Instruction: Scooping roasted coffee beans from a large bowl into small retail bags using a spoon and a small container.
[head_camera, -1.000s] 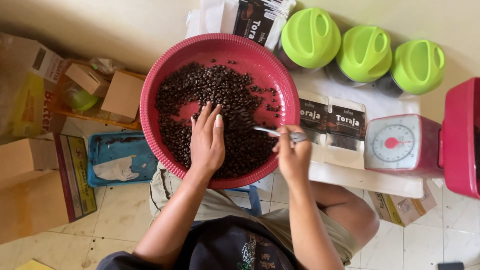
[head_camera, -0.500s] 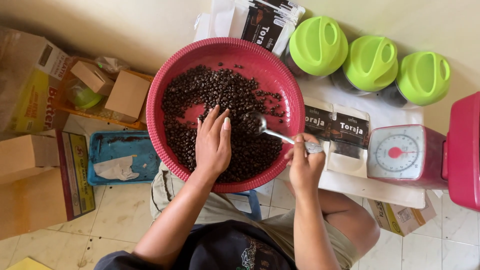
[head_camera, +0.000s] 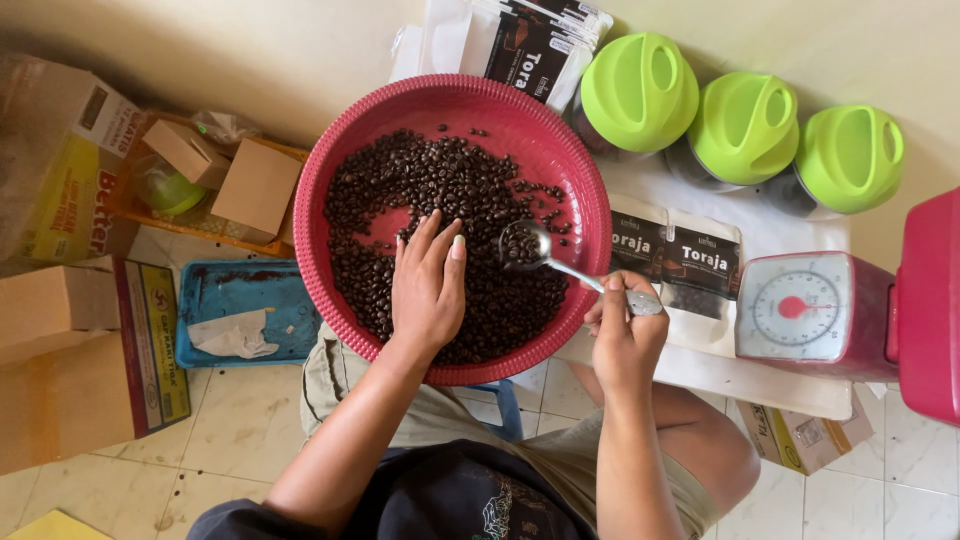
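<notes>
Right hand (head_camera: 625, 335) pinches a metal spoon (head_camera: 545, 255) w/ its bowl full of coffee beans (head_camera: 440, 190), level so none spill. Left hand (head_camera: 428, 285), fingers spread, rests flat on beans beside it, inside red basin (head_camera: 575, 170).

We look straight down from a single head-worn camera, close above our lap, and the red basin (head_camera: 340, 170) fills the middle of the frame. The wall runs along the top edge, the tiled floor (head_camera: 250, 430) along the bottom. Our own forearms enter from below, reaching up-frame.
</notes>
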